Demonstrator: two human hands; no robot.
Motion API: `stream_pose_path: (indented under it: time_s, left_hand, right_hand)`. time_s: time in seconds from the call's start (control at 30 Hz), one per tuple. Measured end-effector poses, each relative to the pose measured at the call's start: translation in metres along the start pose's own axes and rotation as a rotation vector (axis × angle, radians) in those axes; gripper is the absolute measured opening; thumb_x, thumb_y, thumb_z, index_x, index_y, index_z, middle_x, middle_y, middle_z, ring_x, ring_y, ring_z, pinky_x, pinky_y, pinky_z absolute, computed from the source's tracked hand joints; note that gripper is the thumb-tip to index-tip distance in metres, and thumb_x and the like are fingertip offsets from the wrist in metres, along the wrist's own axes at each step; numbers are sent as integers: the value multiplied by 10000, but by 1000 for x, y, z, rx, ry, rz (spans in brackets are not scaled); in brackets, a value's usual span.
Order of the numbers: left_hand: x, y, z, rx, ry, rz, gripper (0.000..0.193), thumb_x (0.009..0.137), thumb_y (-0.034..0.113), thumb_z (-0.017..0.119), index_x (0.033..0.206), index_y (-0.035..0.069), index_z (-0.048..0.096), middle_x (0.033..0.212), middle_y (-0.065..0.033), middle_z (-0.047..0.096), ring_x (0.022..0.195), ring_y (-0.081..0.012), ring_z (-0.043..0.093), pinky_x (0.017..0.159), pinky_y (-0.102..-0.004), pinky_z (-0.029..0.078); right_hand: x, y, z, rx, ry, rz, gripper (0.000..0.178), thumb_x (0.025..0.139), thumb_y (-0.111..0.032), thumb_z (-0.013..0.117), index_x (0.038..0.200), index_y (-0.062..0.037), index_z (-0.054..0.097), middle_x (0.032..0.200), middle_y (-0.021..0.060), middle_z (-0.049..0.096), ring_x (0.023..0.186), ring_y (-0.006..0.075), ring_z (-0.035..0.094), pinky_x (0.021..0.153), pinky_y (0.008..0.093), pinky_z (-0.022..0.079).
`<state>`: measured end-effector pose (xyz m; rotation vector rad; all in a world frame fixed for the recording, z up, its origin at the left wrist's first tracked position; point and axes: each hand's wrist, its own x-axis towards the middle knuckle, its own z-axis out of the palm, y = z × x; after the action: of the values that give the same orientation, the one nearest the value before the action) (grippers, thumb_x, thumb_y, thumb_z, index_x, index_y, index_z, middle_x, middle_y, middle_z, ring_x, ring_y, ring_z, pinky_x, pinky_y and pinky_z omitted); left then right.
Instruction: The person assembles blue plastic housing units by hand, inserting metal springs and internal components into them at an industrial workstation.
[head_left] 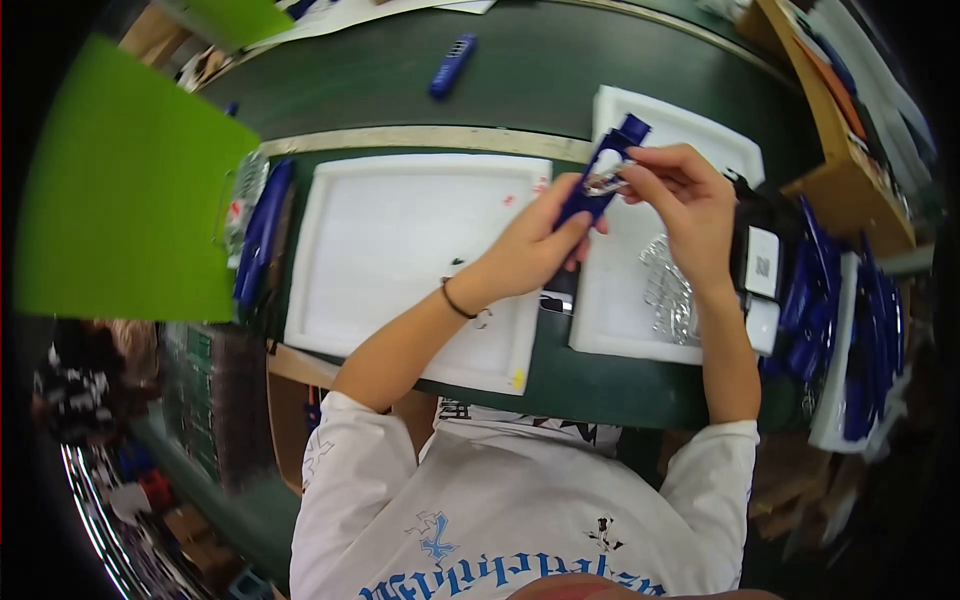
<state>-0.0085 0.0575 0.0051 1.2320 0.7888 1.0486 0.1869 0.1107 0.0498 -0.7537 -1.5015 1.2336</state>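
Note:
My left hand (pixel 540 235), with a dark band on its wrist, is closed around a long blue plastic housing (pixel 631 131). The housing is held tilted above the gap between two white foam trays. At its upper face, the thumb and fingers of my right hand (pixel 690 195) pinch a small clear, shiny part (pixel 604 183); it touches the housing or lies just over it. Several clear plastic pieces (pixel 665 285) lie heaped in the right foam tray (pixel 610 335), below my right hand. The left foam tray (pixel 330 220) carries a few tiny dark bits and red marks.
A blue handheld device (pixel 453 66) lies on the green surface beyond a pale rail (pixel 440 138). A bright green panel (pixel 130 190) stands at left, beside blue parts (pixel 263 235). At right are a white box (pixel 762 262), stacked blue housings (pixel 805 310) and a wooden shelf (pixel 845 190).

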Motion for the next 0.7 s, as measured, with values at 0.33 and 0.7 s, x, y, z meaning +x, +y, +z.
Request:
stream_pose_path:
  time_s: [0.33,0.7]
  left_hand:
    - [-1,-3,10,124,-4,15,352,1053,79,451,1400,21,443,1013,-50,622,688,-73,528,582,-224,447]
    - [-7,2,6,74,49,10,368,1052,82,489,1416,51,442,1012,-11,612,699,-45,519,585,-200,438]
  right_hand:
    - [-7,-10,-7,-509,-15,-219,104,862,-86,809,901,-19,739,821,60,772,665,110,702,608,217,537]
    - [-6,-3,7,-533,40,-239,90,870,-63,800,946,-28,766,869,56,774,771,111,678,685,248,500]
